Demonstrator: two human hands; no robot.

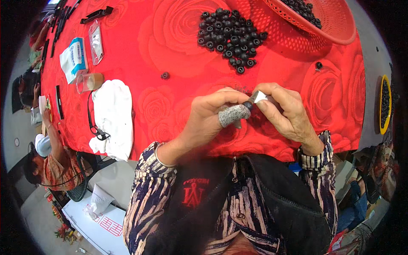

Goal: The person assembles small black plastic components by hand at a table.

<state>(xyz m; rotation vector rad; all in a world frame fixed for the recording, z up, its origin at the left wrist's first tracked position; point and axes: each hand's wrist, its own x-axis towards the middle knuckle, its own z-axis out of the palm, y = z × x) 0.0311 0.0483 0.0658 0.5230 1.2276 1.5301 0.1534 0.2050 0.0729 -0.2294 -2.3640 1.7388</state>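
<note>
My left hand (206, 112) pinches a small black round part (247, 104) between thumb and fingertips. A grey speckled cloth sleeve (233, 115) covers one of its fingers. Close against that part, my right hand (284, 109) grips a small thin tool with a white wrapping (260, 97); its tip is too small to make out. Beyond my hands lies a pile of black round parts with holes in them (229, 36). One loose black part (165, 75) sits to the left of the pile, another (318, 65) to the right.
A red plastic basket (335, 29) with more black parts stands far right. Leftward are a white cloth (112, 119), black-framed glasses (100, 134), a plastic cup (88, 83), a tissue pack (76, 55) and a clear case (96, 42). Other people sit along the left side.
</note>
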